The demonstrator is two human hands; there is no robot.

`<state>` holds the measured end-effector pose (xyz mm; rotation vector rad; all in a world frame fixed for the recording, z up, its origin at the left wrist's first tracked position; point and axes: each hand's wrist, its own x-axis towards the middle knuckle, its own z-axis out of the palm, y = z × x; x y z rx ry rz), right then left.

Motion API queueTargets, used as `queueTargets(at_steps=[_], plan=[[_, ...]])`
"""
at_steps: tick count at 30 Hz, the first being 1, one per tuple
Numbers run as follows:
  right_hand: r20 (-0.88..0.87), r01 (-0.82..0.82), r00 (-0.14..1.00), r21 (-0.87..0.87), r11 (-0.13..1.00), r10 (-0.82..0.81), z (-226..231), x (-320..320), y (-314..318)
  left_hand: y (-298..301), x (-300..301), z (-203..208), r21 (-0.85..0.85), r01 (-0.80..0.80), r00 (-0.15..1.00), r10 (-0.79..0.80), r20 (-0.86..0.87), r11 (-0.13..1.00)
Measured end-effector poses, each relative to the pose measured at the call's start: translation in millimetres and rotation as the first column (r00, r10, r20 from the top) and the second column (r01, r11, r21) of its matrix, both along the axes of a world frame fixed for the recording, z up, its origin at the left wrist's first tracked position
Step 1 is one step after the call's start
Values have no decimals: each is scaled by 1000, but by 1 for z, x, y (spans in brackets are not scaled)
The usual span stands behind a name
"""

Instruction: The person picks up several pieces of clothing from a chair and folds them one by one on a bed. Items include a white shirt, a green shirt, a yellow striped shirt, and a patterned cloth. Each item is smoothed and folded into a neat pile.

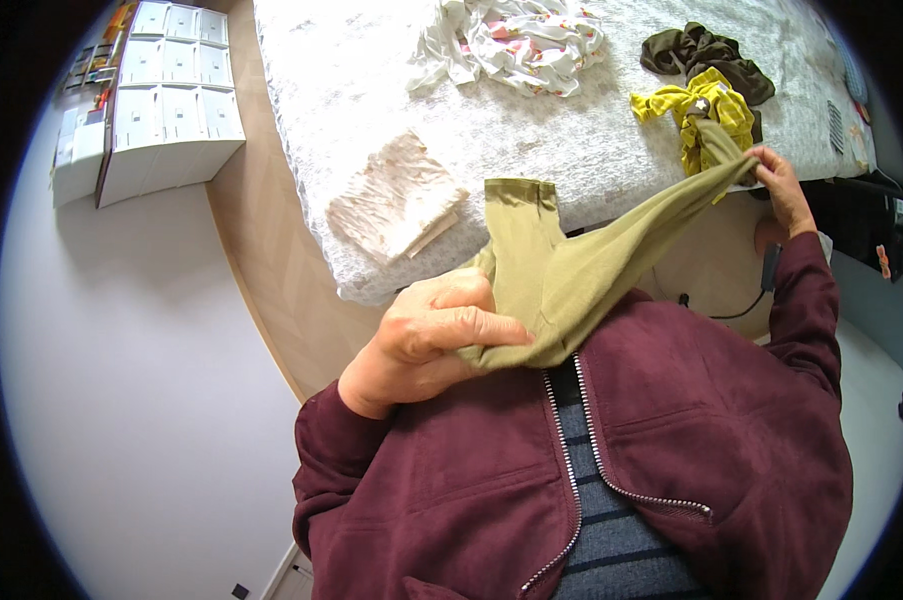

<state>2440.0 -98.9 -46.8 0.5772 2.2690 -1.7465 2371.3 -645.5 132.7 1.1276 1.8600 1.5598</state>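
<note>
An olive-green garment of thin stretchy cloth is held up in front of my body. My left hand is closed on its gathered near part, close to my jacket. Out to the right, my right hand pinches the end of one long, tube-like part and stretches it taut. Another part, with a darker hemmed end, lies toward the bed's near edge. Whether it is trousers or a top, I cannot tell. Just beyond my right hand lies a yellow patterned garment with a white star on it.
The bed has a white patterned cover. On it are a folded pale cream cloth, a heap of white printed clothes and a dark brown garment. White drawers stand at the far left. A black cable hangs below my right arm.
</note>
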Motion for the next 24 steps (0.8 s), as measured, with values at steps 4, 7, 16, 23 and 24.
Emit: queueTargets(at_steps=[4, 7, 16, 23, 24], plan=[[-34, -108, 993, 132, 985, 113, 0, -49, -6, 10, -7, 25, 239, 128, 989, -143, 43, 963], [-116, -212, 965, 183, 960, 235, -3, -91, -41, 21, -9, 43, 392, 271, 958, -286, -21, 879], [-77, -736, 618, 291, 611, 782, -68, -139, -255, 33, 4, 72, 455, 257, 961, -276, -26, 852], [-193, -845, 510, 70, 531, 838, -51, -102, -335, 10, -4, 81, 477, -78, 986, 139, -94, 876], [-240, -867, 466, 68, 494, 851, -48, -98, -338, 6, -6, 77, 440, -154, 929, 281, -240, 885]])
